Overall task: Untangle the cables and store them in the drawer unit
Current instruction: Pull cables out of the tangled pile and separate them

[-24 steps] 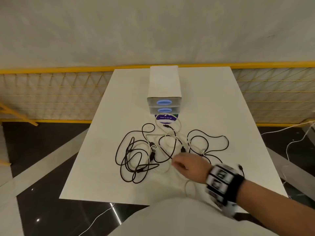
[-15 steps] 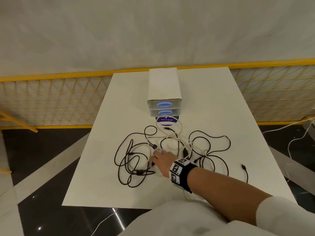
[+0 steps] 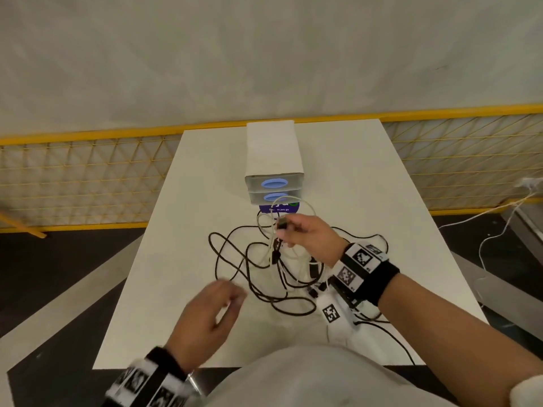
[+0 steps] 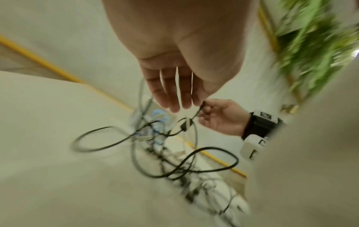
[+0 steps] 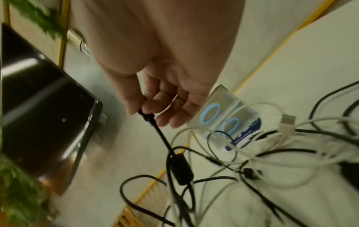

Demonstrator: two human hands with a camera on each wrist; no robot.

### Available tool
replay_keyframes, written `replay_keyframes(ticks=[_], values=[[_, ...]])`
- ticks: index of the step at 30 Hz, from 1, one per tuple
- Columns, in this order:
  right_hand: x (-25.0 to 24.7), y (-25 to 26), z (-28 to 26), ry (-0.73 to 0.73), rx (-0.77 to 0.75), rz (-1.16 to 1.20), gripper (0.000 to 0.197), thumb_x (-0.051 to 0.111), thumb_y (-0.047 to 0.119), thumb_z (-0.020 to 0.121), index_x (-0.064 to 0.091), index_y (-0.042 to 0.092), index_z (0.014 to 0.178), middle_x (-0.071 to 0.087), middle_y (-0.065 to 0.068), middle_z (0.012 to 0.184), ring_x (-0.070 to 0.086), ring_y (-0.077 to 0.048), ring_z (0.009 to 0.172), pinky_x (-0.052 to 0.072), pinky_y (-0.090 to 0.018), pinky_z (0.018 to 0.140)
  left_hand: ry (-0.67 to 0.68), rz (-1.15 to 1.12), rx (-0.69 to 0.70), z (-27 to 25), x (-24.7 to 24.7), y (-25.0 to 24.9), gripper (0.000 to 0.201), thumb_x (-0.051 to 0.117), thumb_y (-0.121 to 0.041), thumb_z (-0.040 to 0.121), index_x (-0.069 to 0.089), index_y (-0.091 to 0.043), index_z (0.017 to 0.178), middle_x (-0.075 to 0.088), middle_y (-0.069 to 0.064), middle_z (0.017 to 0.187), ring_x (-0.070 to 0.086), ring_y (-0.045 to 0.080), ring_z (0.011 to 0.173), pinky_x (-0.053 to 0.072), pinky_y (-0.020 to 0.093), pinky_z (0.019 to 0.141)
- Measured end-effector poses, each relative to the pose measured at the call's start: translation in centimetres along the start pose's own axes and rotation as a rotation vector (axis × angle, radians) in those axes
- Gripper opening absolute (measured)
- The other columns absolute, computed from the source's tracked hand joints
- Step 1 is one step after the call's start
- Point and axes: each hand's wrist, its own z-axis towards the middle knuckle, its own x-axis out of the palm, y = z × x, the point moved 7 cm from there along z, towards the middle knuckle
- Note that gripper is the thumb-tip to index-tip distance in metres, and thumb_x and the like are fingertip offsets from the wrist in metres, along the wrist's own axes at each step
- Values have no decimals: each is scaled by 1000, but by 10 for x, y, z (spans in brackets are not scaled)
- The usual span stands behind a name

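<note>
A tangle of black cables [image 3: 235, 259] and white cables [image 3: 293, 212] lies on the white table [image 3: 352, 186] in front of the small white drawer unit [image 3: 274, 160], whose two drawers with blue oval handles are closed. My right hand [image 3: 305, 233] pinches the plug end of a black cable [image 5: 149, 118] and holds it lifted above the pile, with loops hanging from it. My left hand [image 3: 214, 312] hovers over the table's near left part, fingers straight and holding nothing, fingertips [image 4: 174, 106] close to the right hand in the left wrist view.
A purple round sticker [image 3: 279, 208] lies at the foot of the drawer unit. Yellow mesh fencing [image 3: 73, 183] runs behind the table. Black floor lies left of the table, and a white cord [image 3: 499, 230] trails on the floor at the right.
My right hand has lifted a black cable end up off the pile, dragging loops with it. My left hand has come into view over the near left of the table.
</note>
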Motion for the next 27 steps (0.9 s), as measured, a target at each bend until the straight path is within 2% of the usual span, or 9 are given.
replay_keyframes(ticks=[2, 5, 10, 12, 15, 19, 21, 24, 27], values=[[-2, 12, -2, -3, 17, 300, 17, 53, 2, 93, 57, -1, 109, 52, 0, 69, 58, -6, 62, 56, -22, 69, -93, 15, 122, 40, 5, -16, 16, 50, -30, 94, 57, -20, 105, 56, -12, 100, 53, 0, 92, 43, 14, 80], [-20, 23, -3, -84, 13, 603, 9, 50, 8, 95, 57, 3, 99, 51, -4, 68, 60, -16, 68, 58, -32, 71, -60, 3, 146, 83, 32, -21, 32, 55, -31, 91, 43, -28, 121, 50, -11, 105, 50, 4, 96, 41, 23, 86], [-56, 2, -11, -201, 81, 1046, 17, 45, 11, 97, 53, 4, 83, 51, -4, 52, 63, -21, 63, 59, -34, 70, -254, -142, -28, 120, 39, 4, 40, 66, -26, 87, 30, -29, 105, 47, -9, 68, 50, 11, 58, 44, 30, 56], [-61, -12, -16, -219, 138, 1133, 19, 45, 14, 97, 55, 4, 84, 50, -5, 50, 63, -22, 61, 59, -32, 67, -172, -100, -65, 132, 44, 13, 34, 63, -36, 88, 37, -26, 108, 45, -10, 63, 48, 14, 55, 40, 31, 54], [-65, -27, -22, -234, 188, 1166, 19, 44, 18, 96, 54, 6, 85, 52, -3, 50, 63, -21, 60, 58, -30, 64, 32, 186, -95, 141, 57, 24, 29, 50, -38, 95, 49, -18, 117, 42, -11, 52, 55, 21, 60, 40, 32, 67], [-64, -27, -22, -214, 227, 1083, 24, 42, 21, 98, 55, 11, 81, 57, -3, 54, 72, -26, 81, 59, -33, 70, 5, 217, -132, 141, 50, 36, 28, 51, -40, 94, 43, -24, 116, 51, -10, 63, 59, 17, 69, 35, 35, 83], [-64, -21, -19, -218, 259, 952, 25, 43, 24, 99, 58, 11, 83, 51, -2, 50, 71, -24, 70, 58, -31, 62, -45, 165, -46, 144, 46, 25, 17, 53, -31, 94, 48, -23, 108, 57, -5, 64, 54, 12, 62, 24, 29, 81], [-63, -7, -8, -188, 222, 757, 27, 46, 29, 98, 62, 7, 101, 38, 1, 50, 44, -13, 42, 40, -25, 49, 69, 191, -13, 145, 58, 15, 20, 42, -40, 91, 49, -21, 88, 61, 1, 64, 56, 17, 64, 21, 30, 78], [-63, 11, -1, -103, 177, 721, 35, 45, 30, 98, 60, 4, 115, 26, 4, 49, 23, -7, 37, 21, -21, 45, 254, 160, -199, 133, 75, 65, 31, 32, -42, 84, 56, -24, 77, 68, -3, 69, 64, 17, 73, 35, 37, 91]])
